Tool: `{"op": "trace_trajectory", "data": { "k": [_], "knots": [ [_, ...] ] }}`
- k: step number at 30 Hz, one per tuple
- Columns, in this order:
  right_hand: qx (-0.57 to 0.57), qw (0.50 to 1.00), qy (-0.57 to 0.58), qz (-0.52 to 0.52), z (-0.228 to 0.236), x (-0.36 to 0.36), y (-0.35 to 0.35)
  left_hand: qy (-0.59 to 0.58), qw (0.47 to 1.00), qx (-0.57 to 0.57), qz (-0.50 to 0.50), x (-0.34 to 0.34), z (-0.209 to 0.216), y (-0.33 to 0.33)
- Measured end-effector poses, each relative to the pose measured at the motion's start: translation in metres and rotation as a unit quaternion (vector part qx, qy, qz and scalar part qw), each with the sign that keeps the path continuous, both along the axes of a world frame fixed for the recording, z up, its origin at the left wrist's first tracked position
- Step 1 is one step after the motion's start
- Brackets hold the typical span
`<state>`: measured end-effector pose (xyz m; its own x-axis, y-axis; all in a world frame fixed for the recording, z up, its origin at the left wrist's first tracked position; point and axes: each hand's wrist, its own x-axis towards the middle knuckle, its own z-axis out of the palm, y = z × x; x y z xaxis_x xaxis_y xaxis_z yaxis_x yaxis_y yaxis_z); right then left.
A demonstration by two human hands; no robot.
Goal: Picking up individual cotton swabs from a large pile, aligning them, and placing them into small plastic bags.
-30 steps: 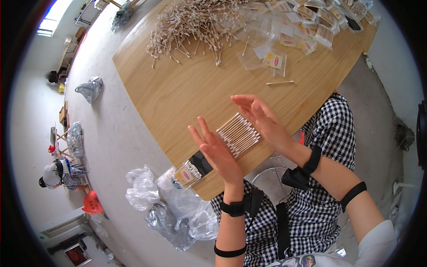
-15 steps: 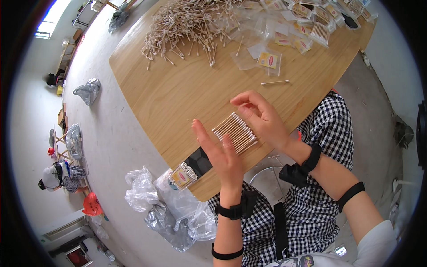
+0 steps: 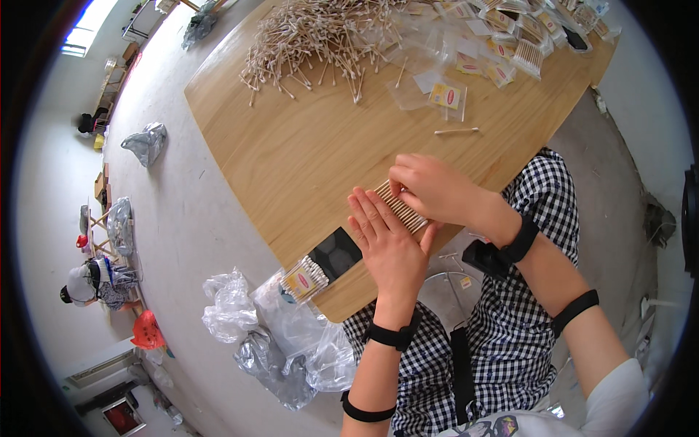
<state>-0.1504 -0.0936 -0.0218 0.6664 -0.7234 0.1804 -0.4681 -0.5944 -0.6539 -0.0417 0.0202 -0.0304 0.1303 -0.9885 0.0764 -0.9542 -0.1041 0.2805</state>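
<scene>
Swab bundle (image 3: pixel 403 207), frame centre, on tabletop (image 3: pixel 306 160) near its edge: left hand (image 3: pixel 387 244) flat, fingers extended against it; right hand (image 3: pixel 433 191) curled over its upper end. Loose swabs (image 3: pixel 320 40) heaped upper centre.

- A plain packing workroom, seen from above by a camera worn on a person's head.
- A large wooden table (image 3: pixel 291 153) fills the middle, with a loose heap of cotton swabs (image 3: pixel 320 36) at its far end.
- Beside the heap lie many small clear packets (image 3: pixel 502 44), some already filled with swabs.
- The bare grey concrete floor (image 3: pixel 175 218) carries crumpled clear plastic bags (image 3: pixel 291 342) and silvery bags (image 3: pixel 145 142).
- Another person in a cap (image 3: pixel 91 280) sits at the far left among more bags, near a window (image 3: pixel 84 29).
</scene>
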Motion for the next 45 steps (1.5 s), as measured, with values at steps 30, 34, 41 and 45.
{"op": "trace_trajectory", "data": {
  "k": [30, 34, 41, 45],
  "knots": [
    [0.062, 0.953, -0.08, -0.284, 0.06, -0.152, 0.047, -0.039, 0.997, -0.034, -0.06, 0.006, -0.007, 0.005],
    [0.084, 0.973, -0.181, -0.112, 0.039, -0.066, 0.046, -0.046, 0.996, -0.049, -0.065, 0.004, -0.002, 0.005],
    [0.07, 0.978, -0.155, -0.124, -0.01, -0.028, 0.058, -0.031, 0.996, -0.065, -0.052, 0.005, -0.01, 0.006],
    [0.083, 0.975, -0.149, -0.145, -0.004, -0.032, 0.058, -0.023, 0.996, -0.076, -0.05, 0.005, -0.012, 0.007]
  ]
}}
